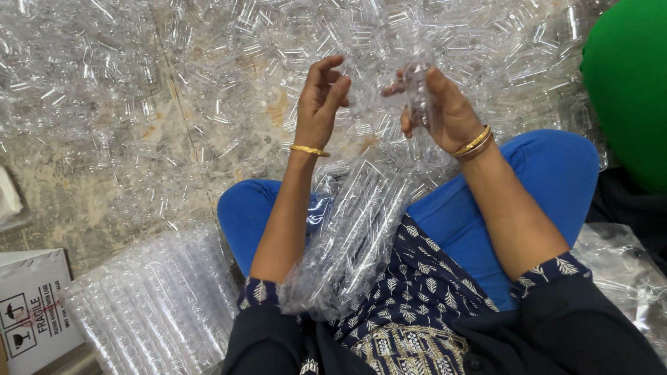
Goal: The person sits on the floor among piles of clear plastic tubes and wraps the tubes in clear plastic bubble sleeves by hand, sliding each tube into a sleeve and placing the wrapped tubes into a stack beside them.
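The right hand (445, 111) is closed around a small stack of clear tubes (419, 90), held upright above the bag (354, 236). The left hand (321, 104) is raised just beside it, holding nothing, its fingers loosely curled with thumb and forefinger close together and turned toward the tubes. Each wrist carries a gold bangle.

The bag, clear plastic and partly filled with rows of the same tubes, lies in the lap directly below the hands, its mouth pointing up toward them and its closed end down by the patterned tunic (410, 292). Blue trousers (549, 173) show on both sides of the bag.

Beyond the bag, across the floor (104, 173), lies a wide heap (208, 62) of loose tubes. Left of the bag and lower, a packed bag (160, 298) lies flat, and further left a white carton (31, 312). Right of the bag, a green rounded thing (629, 83) fills the upper corner.

Judging by this, a handful is being gathered and squared up for bagging. The next move would call for the left hand to steady the tubes or the bag mouth, keeping the stack aligned.
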Tool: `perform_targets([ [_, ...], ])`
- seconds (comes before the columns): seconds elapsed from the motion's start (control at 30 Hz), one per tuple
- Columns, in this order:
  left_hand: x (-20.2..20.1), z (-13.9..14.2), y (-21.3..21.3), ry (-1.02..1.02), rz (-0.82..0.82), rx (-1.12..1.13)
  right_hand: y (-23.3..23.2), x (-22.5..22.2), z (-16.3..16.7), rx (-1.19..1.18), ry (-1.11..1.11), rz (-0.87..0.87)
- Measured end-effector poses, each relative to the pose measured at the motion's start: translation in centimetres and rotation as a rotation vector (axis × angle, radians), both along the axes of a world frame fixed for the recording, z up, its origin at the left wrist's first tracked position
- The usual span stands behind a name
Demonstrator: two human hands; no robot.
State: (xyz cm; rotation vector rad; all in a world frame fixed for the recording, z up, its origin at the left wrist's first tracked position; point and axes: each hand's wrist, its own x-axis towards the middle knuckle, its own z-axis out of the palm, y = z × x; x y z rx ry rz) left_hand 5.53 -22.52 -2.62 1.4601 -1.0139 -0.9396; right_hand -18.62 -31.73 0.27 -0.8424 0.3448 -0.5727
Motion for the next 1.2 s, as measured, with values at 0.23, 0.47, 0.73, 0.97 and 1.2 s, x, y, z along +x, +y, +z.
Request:
perform_targets([
  [0.23, -2.4, -7.4, 0.7, -1.082, -0.135, 0.093, -0.3, -0.4, -0.4, 0.015, 0.048, -0.067],
  [0.47, -0.7, -3.7, -0.2, 0.394, 0.129, -0.187, -0.3, 0.0, -1.3, 0.236, -0.071, -0.078],
  [0.73, -0.5, -2.8, 0.6, -0.629, 0.266, -0.077, -0.6, -0.3, -2.0, 0.276, -0.183, -0.123],
  [0.97, 1.9, -4.5, 1.2, -0.504, 0.163, 0.356, -1.1, -0.6, -2.2, 0.264, -0.137, -0.182],
  [1.2, -3.0, -0.7, -0.2, 0.348, 0.076, -0.345, 0.5, 0.9, -2.7, 0.389, -0.175, -0.015],
])
